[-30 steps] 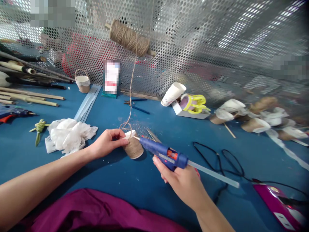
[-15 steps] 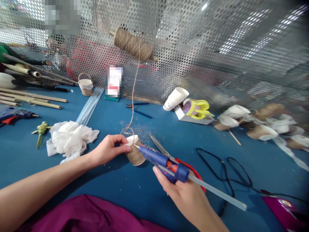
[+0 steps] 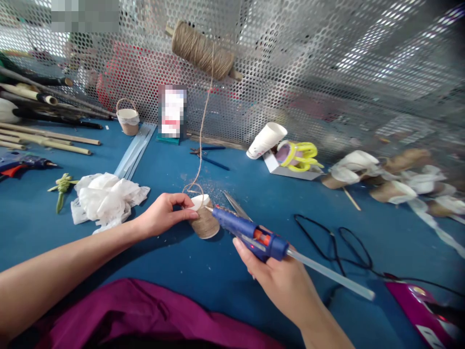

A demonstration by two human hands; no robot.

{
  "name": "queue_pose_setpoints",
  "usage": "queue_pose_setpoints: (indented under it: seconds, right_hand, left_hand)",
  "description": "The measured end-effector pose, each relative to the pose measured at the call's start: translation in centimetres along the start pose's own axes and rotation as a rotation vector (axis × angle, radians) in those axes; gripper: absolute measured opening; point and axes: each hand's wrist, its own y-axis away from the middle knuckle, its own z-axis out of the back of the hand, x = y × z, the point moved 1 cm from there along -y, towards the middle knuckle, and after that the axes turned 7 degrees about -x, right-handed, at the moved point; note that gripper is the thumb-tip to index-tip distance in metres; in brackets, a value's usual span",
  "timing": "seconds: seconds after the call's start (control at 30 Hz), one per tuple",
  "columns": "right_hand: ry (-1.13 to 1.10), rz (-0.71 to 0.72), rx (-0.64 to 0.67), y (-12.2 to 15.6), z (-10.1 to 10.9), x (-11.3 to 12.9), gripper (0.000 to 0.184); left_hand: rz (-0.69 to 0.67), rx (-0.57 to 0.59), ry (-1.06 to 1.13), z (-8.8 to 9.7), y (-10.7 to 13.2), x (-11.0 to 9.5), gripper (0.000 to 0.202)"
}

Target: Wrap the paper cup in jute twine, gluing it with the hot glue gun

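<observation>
Between thumb and fingers, my left hand pinches the rim of a small paper cup wrapped in brown twine. The cup is tilted, its white inside partly showing. A strand of twine runs from its rim up to a spool. My right hand grips a blue hot glue gun, a clear glue stick jutting from its back. The gun's nozzle is at the cup's side near the rim; whether they touch I cannot tell. Behind the gun lie scissors, their handles mostly hidden.
White lace is heaped at left, near a second glue gun and bamboo sticks. Pliers lie behind the cup. A black cord loops at right, before several wrapped cups. Perforated metal mesh stands behind.
The whole view has shifted slightly, so things sit higher in it. The glue gun's nozzle has moved a little away from my left fingers along the cup; both hands keep their holds.
</observation>
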Motion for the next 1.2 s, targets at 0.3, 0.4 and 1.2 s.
queue_pose_setpoints:
  seconds: [0.3, 0.4, 1.2]
  right_hand:
    - [-0.001, -0.033, 0.032, -0.01, 0.32, -0.22, 0.035]
    - [-0.035, -0.032, 0.034, 0.04, 0.33, -0.05, 0.033]
    - [-0.130, -0.089, 0.067, 0.12, 0.34, 0.03, 0.039]
  left_hand:
    - [-0.028, 0.028, -0.017, 0.23, 0.00, -0.03, 0.013]
    - [-0.036, 0.033, -0.019, 0.25, -0.02, 0.09, 0.013]
    - [-0.046, 0.075, -0.066, 0.36, -0.03, 0.17, 0.017]
